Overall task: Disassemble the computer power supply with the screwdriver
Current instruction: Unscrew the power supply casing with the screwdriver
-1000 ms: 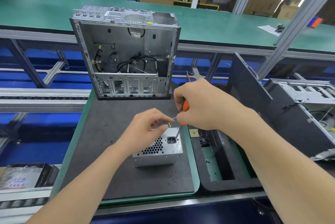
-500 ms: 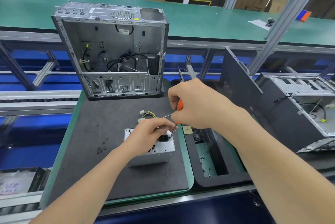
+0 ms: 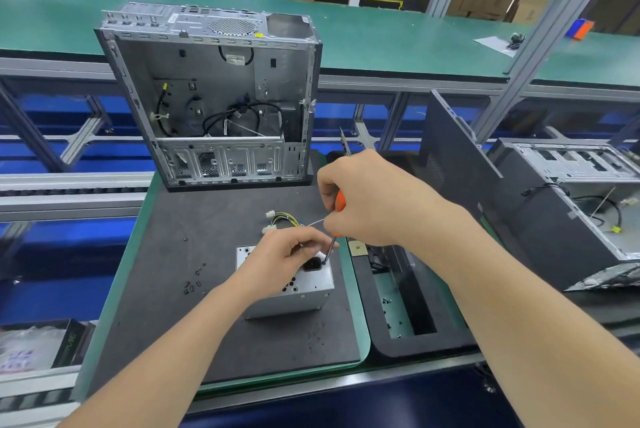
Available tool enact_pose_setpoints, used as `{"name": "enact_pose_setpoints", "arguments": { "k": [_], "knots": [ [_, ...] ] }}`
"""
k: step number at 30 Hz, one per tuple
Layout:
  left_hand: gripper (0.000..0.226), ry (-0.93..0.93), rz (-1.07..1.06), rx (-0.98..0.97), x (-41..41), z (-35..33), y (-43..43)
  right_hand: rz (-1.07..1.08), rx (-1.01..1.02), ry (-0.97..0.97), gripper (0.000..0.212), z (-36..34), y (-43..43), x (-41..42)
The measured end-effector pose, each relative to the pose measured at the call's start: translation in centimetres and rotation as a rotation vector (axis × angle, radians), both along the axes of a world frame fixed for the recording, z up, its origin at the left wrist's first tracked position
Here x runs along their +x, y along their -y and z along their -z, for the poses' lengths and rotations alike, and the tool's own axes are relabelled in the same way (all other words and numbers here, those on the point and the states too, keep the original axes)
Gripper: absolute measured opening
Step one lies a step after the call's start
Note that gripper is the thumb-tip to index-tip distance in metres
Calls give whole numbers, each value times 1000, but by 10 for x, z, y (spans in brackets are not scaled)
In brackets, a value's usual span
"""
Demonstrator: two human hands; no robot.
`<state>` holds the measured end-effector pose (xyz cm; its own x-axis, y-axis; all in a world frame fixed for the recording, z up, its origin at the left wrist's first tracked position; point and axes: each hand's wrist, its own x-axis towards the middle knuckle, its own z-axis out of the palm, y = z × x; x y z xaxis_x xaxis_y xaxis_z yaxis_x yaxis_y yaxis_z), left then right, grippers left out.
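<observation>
While tight round screwdriver (image 3: 340,201), right grip (image 3: 374,199); left grip (image 3: 287,258) on power supply (image 3: 298,292), hold unclear.

Dull grey sheet metal on PSU (image 3: 311,285) and case (image 3: 214,88); matt black, faintly grainy foam mat (image 3: 173,254); glossy orange plastic screwdriver (image 3: 340,201) handle; smooth green table (image 3: 381,47).

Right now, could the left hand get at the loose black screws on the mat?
Probably yes: the screws lie on bare mat just left of the left hand, nothing between.
</observation>
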<state>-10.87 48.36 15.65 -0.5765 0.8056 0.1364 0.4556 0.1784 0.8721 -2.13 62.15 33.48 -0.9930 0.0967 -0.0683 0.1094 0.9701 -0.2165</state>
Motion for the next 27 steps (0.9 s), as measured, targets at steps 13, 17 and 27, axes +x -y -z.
{"name": "enact_pose_setpoints", "arguments": {
  "k": [13, 17, 27],
  "knots": [
    [33, -27, 7, 37, 0, 1, 1, -7, -1, 6, 11, 0, 0, -2],
    [32, -19, 2, 16, -1, 1, 1, -8, 3, 5, 9, 1, 1, -1],
    [39, 44, 36, 143, 2, -9, -8, -148, 45, 96, 16, 0, 7, -5]
  ]
}}
